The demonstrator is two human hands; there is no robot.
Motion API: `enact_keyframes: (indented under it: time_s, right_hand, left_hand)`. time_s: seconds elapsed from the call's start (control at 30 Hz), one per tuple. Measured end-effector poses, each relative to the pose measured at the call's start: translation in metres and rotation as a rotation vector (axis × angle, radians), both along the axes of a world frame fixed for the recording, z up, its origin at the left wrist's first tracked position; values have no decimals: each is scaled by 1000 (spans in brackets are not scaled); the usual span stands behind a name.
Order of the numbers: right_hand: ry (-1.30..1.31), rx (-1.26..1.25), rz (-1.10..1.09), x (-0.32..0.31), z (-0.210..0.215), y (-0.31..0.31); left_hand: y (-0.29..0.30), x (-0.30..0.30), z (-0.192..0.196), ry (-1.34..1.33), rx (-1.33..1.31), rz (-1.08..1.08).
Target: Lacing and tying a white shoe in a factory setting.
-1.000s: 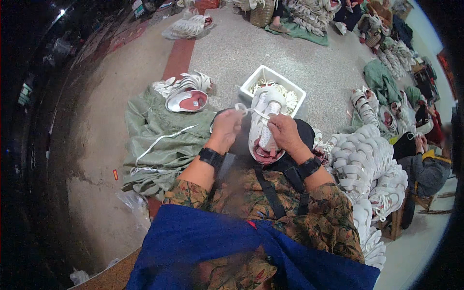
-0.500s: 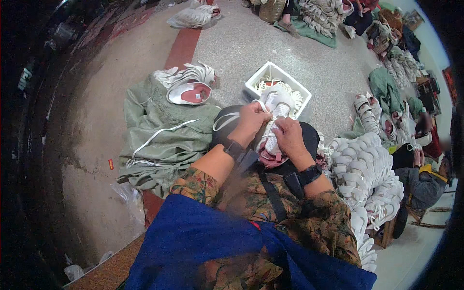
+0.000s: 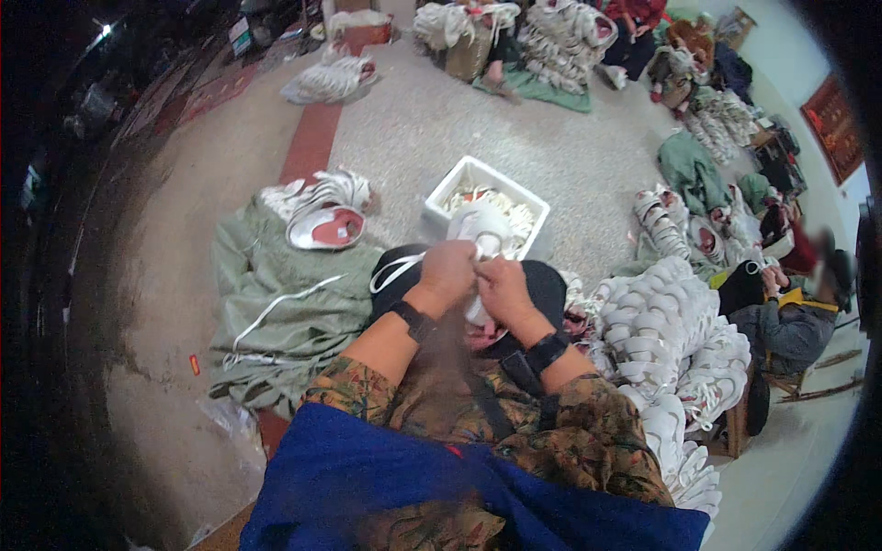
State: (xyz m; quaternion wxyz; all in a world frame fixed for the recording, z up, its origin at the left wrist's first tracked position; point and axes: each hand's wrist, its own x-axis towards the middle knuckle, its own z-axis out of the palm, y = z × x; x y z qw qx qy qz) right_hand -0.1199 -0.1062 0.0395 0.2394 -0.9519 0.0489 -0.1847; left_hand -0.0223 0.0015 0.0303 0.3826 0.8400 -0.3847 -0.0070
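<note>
A white shoe upper (image 3: pixel 481 220) with a pink lining lies over my lap, its toe pointing away from me. Both hands meet above its lacing area. My left hand (image 3: pixel 448 273) is closed on a white shoelace (image 3: pixel 393 274), which loops out on its left side. The fingers of my right hand (image 3: pixel 504 286) are pinched at the eyelets, right against the left fingertips; they seem to grip the lace too, though the hands partly hide it. Just beyond the toe stands a white foam box (image 3: pixel 540 219) holding a heap of loose pale laces (image 3: pixel 514 209).
To the left, a green woven sack (image 3: pixel 285 303) carries a stack of white shoe uppers (image 3: pixel 323 225) and a loose lace. At right rise piles of white uppers (image 3: pixel 657 308). A seated co-worker (image 3: pixel 781 321) is at far right; others sit at the back.
My hands have come together over the eyelets, both now more closed. The view has shifted, so the box and sack appear lower and further left.
</note>
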Motion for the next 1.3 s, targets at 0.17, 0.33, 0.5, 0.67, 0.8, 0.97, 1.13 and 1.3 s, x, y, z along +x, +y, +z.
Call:
enact_keyframes:
  time_s: [0.17,0.33,0.5,0.67,0.8,0.97,1.13,1.3]
  right_hand:
    - [-19,95,-67,-1,-4,2]
    - [107,44,-90,5,-9,-2]
    - [97,-88,-77,7,-6,-2]
    - [133,-159,-75,9,1,3]
    - [192,-254,-31,10,5,2]
    - [187,-306,5,9,2,3]
    - [101,-411,20,7,3,4]
    - [176,-442,71,6,12,6]
  left_hand:
    - [4,13,-11,315,-87,90]
    - [7,-4,-10,-18,-10,35]
    - [8,-11,13,-178,320,-118]
    - [8,-10,27,-31,439,-170]
    - [-1,-7,14,-52,450,-148]
    - [9,23,-7,9,218,-203]
    - [18,31,-12,257,153,-245]
    - [22,20,-17,175,114,-192]
